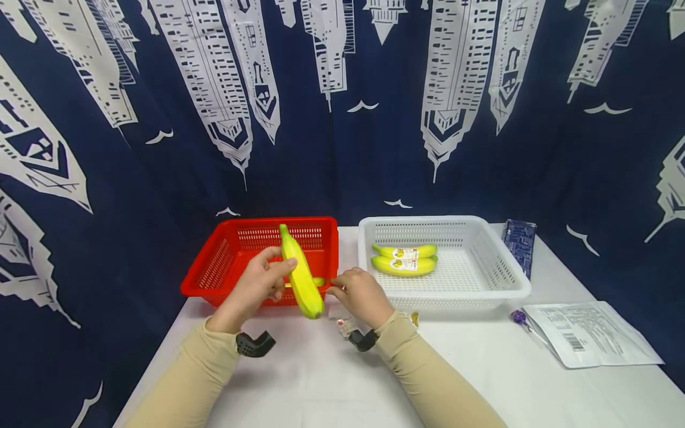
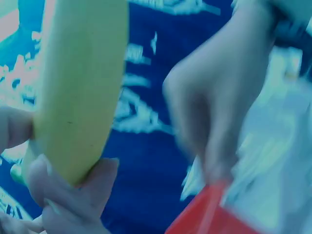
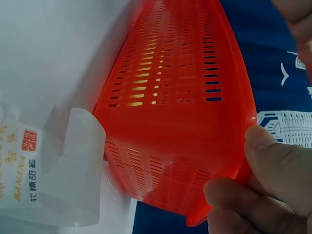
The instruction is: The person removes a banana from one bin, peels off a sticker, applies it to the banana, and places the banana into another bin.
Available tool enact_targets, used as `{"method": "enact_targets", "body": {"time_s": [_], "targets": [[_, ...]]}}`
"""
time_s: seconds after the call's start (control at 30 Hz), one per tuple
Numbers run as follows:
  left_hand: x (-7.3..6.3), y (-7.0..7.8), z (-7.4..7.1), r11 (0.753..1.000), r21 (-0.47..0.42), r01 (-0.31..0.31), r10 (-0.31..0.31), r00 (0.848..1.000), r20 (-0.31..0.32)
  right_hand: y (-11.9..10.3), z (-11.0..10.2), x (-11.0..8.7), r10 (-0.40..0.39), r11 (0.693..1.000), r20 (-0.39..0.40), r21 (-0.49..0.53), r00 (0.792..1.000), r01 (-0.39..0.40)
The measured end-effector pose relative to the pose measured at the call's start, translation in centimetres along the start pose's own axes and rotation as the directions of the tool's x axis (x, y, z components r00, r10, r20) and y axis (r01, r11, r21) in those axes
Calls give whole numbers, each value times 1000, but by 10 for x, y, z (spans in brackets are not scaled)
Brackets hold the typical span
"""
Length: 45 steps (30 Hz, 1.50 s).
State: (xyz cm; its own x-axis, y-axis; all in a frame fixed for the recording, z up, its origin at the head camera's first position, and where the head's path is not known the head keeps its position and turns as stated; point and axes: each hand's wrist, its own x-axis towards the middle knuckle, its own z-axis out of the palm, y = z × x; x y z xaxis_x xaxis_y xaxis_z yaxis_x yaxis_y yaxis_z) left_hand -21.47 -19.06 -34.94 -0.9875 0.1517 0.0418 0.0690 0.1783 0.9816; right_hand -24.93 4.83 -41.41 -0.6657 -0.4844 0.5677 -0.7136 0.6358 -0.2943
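Note:
My left hand point(image 1: 260, 276) holds a yellow banana point(image 1: 301, 273) upright and tilted over the front of the red basket point(image 1: 209, 286). In the left wrist view, the thumb and fingers grip this banana point(image 2: 80, 83) near one end. At the basket's front right corner, my right hand point(image 1: 365, 295) pinches the rim. The right wrist view has the thumb and curled fingers point(image 3: 278, 161) on that red rim point(image 3: 247, 112). More yellow shows through the slots of the basket wall point(image 3: 165, 126), and a bit of a banana point(image 1: 319, 281) appears inside.
Two labelled bananas point(image 1: 404, 266) lie in the white basket point(image 1: 503, 288) on the right. A translucent banana label point(image 3: 80, 170) is below my right wrist. A blue packet point(image 1: 519, 244), a purple-topped lollipop point(image 1: 519, 317) and a white pouch point(image 1: 594, 334) lie at the right.

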Motion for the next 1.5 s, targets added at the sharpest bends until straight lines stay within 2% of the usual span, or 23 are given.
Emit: {"method": "enact_targets", "body": {"time_s": [0.1,0.2,0.27,0.33,0.47,0.63,0.73,0.83,0.97,1.03,1.13,1.27,1.33,1.4,1.47,1.5], "targets": [[-14,-19,23,985,-123,-120,126,991,43,1,-1,0,-14,1000,-17,-2,1000,14],[-20,-47,41,937,-259,-235,256,965,50,1,-1,-1,-28,1000,-30,-9,999,28],[-22,-66,49,900,-319,-298,327,944,40,1,0,-2,-34,999,-33,-17,999,34],[-21,-82,54,875,-352,-333,363,931,23,0,0,-3,-39,999,-33,-21,999,38],[-20,-102,57,872,-353,-339,366,931,11,-1,-3,-4,-34,999,19,-16,999,34],[-20,-112,61,892,-336,-302,333,942,35,1,-18,-12,-61,996,137,75,989,51],[-20,-113,62,898,-326,-296,321,947,24,4,-27,-18,-114,989,99,104,988,104],[-19,-114,64,901,-330,-282,302,953,10,6,-32,-25,-186,977,-24,101,982,187],[-20,-114,68,905,-327,-270,286,958,1,7,-32,-45,-261,945,-178,151,949,289],[-20,-114,70,901,-334,-278,292,956,-8,7,-30,-57,-311,915,-239,188,920,358],[-21,-114,73,891,-344,-296,304,952,-32,9,-26,-76,-414,852,-309,199,857,483],[-22,-115,75,890,-327,-319,310,947,-80,9,-22,-94,-549,776,-353,124,758,619],[-22,-115,75,893,-312,-325,311,945,-96,7,-21,-98,-568,763,-382,86,729,640],[-22,-115,75,900,-293,-323,306,946,-102,7,-19,-99,-562,767,-420,58,712,639],[-23,-116,75,912,-273,-308,291,951,-100,7,-18,-100,-536,777,-461,58,707,627],[-23,-116,75,918,-264,-296,280,955,-97,9,-18,-100,-514,785,-479,71,711,615]]}}
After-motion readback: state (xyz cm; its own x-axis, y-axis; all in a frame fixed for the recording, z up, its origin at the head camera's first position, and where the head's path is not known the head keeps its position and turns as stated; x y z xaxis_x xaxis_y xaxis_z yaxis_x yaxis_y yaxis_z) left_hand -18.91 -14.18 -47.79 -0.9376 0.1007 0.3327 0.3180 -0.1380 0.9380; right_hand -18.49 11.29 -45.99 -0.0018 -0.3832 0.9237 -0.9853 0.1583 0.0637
